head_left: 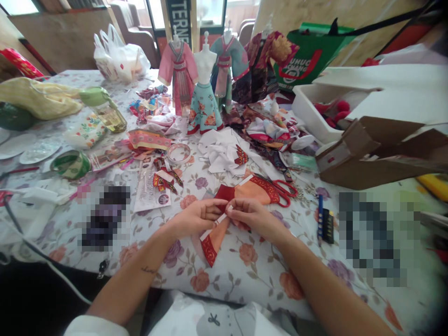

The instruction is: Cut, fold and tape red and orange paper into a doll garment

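Note:
A piece of orange fabric (220, 237) with a red patterned border lies under my hands on the flowered tablecloth. Along its upper edge runs a narrow white strip (222, 217) that looks like tape. My left hand (196, 217) has its fingers bent at the fabric's edge, thumb and forefinger close together. With thumb and forefinger, my right hand (255, 218) pinches the end of the white strip. Just beyond them lie a dark red fabric part (224, 193) and another orange panel (257, 189), with red-handled scissors (287, 193) beside it.
White cut scraps (222, 151) and a tape roll (178, 153) lie farther back. Dressed doll forms stand behind, one in a turquoise skirt (206, 109). An open cardboard box (371, 154) is at right, near a blue pen (320, 217). A green tape roll (71, 164) lies left.

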The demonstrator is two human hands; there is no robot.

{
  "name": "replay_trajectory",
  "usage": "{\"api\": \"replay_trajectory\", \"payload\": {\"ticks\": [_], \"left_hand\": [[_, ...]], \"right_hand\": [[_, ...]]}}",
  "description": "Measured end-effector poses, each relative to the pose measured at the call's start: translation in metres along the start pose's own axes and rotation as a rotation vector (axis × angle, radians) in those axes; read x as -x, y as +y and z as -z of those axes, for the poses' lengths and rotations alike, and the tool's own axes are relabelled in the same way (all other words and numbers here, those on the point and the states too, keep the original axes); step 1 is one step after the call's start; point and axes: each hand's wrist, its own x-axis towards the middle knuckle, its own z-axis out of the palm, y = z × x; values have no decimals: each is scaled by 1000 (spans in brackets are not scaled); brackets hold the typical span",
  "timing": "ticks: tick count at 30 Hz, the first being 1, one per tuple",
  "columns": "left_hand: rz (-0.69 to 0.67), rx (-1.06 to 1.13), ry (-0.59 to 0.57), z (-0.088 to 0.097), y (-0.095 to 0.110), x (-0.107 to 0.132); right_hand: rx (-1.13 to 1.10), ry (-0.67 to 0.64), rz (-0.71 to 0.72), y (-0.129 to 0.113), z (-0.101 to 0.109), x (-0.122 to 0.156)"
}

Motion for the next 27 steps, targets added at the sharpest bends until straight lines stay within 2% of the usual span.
{"api": "replay_trajectory", "payload": {"ticks": [27], "left_hand": [[8,32,34,1,-2,-1]], "right_hand": [[76,42,4,-3,-5,-1]]}}
